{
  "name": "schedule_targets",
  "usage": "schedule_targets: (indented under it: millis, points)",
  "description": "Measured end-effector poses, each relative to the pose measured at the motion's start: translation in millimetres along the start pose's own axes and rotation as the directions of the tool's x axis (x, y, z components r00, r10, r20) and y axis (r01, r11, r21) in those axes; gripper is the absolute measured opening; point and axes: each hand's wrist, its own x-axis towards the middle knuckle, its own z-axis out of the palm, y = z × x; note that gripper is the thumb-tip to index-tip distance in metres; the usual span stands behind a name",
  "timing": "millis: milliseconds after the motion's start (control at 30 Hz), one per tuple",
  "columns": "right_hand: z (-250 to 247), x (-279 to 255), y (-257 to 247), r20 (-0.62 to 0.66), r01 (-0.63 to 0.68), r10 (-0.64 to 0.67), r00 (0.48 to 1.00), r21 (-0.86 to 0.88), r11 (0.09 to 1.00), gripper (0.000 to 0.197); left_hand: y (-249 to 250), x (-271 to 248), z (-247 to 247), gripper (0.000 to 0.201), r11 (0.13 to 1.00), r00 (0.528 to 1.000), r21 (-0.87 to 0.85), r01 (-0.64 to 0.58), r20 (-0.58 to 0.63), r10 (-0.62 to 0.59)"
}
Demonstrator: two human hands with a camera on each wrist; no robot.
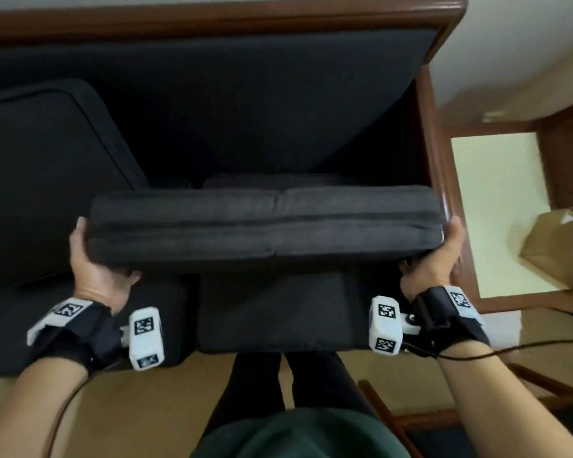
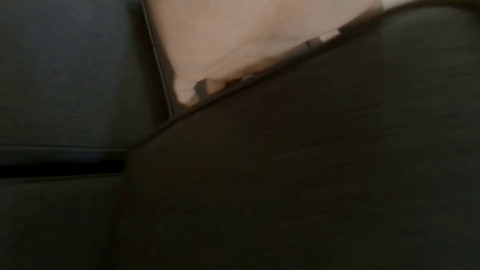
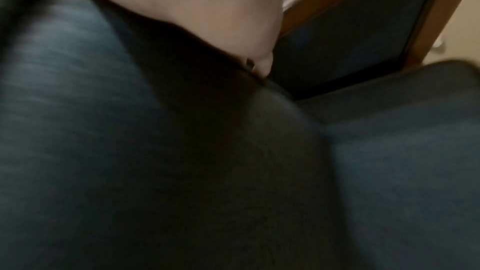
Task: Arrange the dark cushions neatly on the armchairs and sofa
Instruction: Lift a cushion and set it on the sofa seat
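I hold a thick dark cushion [image 1: 265,223] flat and lifted above the right end of the sofa seat [image 1: 278,309]. My left hand [image 1: 93,259] grips its left end, thumb on top and fingers hidden underneath. My right hand [image 1: 440,256] grips its right end in the same way. In the left wrist view the cushion [image 2: 285,171] fills the lower right under my palm [image 2: 233,28]. The right wrist view shows the cushion [image 3: 130,151] under my palm [image 3: 207,7], with the seat [image 3: 402,141] beside it. Another dark cushion [image 1: 47,176] leans at the left against the sofa back [image 1: 245,104].
The sofa's wooden frame [image 1: 437,153] runs along the back and right side, close to my right hand. A small wooden side table with a pale top [image 1: 497,206] stands right of it, a brown paper bag [image 1: 559,249] at its edge. Tan floor [image 1: 146,408] lies below.
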Motion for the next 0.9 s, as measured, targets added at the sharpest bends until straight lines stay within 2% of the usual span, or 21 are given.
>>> schedule_targets:
  millis: [67, 133, 167, 200, 267, 333, 400, 467, 533, 600, 633, 700, 733, 800, 867, 900]
  points:
    - [-12, 0, 0, 0.028, 0.02, -0.018, 0.999, -0.086, 0.996, 0.043, 6, -20, 2, 0.053, 0.996, 0.997, 0.076, 0.048, 0.05, -0.052]
    - [-20, -2, -2, 0.074, 0.035, -0.02, 0.997, -0.218, 0.975, 0.035, 9, -32, 1, 0.029, 0.985, 0.995, 0.17, 0.019, 0.091, -0.035]
    - [-20, -5, -5, 0.08, 0.045, -0.019, 0.997, -0.335, 0.941, 0.038, 9, -34, 0, 0.022, 0.969, 0.998, 0.249, -0.006, 0.065, -0.011]
    - [-18, -9, -8, 0.087, 0.094, -0.058, 0.994, -0.485, 0.869, 0.046, 8, -36, -1, 0.026, 0.947, 1.0, 0.32, -0.014, 0.027, 0.006]
    - [-9, -20, -13, 0.146, 0.294, -0.277, 0.95, -0.717, 0.632, 0.057, 3, -41, 2, 0.057, 0.904, 0.997, 0.426, -0.027, -0.049, 0.052]
    - [5, -37, -11, 0.305, 0.484, -0.464, 0.832, -0.808, 0.336, 0.062, -2, -48, 4, 0.079, 0.866, 0.991, 0.498, -0.039, -0.089, 0.096]
    - [26, -59, -3, 0.486, 0.621, -0.532, 0.693, -0.778, 0.098, 0.06, -7, -47, 0, 0.102, 0.834, 0.988, 0.551, -0.03, -0.112, 0.109]
    - [51, -82, 9, 0.67, 0.728, -0.426, 0.608, -0.685, -0.038, 0.067, -15, -40, -12, 0.109, 0.81, 0.985, 0.586, -0.029, -0.123, 0.124]
    - [76, -104, 24, 0.83, 0.816, -0.205, 0.519, -0.552, -0.169, 0.083, -12, -53, -10, 0.099, 0.808, 0.986, 0.589, -0.031, -0.117, 0.123]
    - [102, -127, 45, 0.902, 0.867, 0.005, 0.431, -0.413, -0.279, 0.102, -14, -57, -13, 0.084, 0.795, 0.985, 0.604, -0.055, -0.099, 0.143]
    - [113, -138, 60, 0.911, 0.875, 0.079, 0.404, -0.36, -0.325, 0.111, -14, -58, -15, 0.08, 0.784, 0.985, 0.618, -0.06, -0.093, 0.149]
    - [131, -159, 94, 0.915, 0.855, 0.147, 0.377, -0.282, -0.435, 0.123, -12, -57, -22, 0.075, 0.76, 0.988, 0.648, -0.057, -0.074, 0.137]
    - [137, -168, 112, 0.912, 0.825, 0.148, 0.382, -0.264, -0.5, 0.125, -11, -53, -29, 0.074, 0.742, 0.992, 0.668, -0.054, -0.052, 0.119]
    - [147, -183, 140, 0.892, 0.743, 0.106, 0.44, -0.295, -0.601, 0.122, -5, -47, -45, 0.074, 0.694, 0.998, 0.717, -0.064, 0.029, 0.061]
    - [153, -189, 155, 0.876, 0.697, 0.048, 0.48, -0.348, -0.627, 0.115, 3, -40, -64, 0.072, 0.669, 0.989, 0.735, -0.109, 0.145, 0.002]
    - [155, -191, 159, 0.881, 0.696, 0.037, 0.472, -0.347, -0.629, 0.111, 6, -37, -76, 0.073, 0.667, 0.976, 0.731, -0.145, 0.217, -0.026]
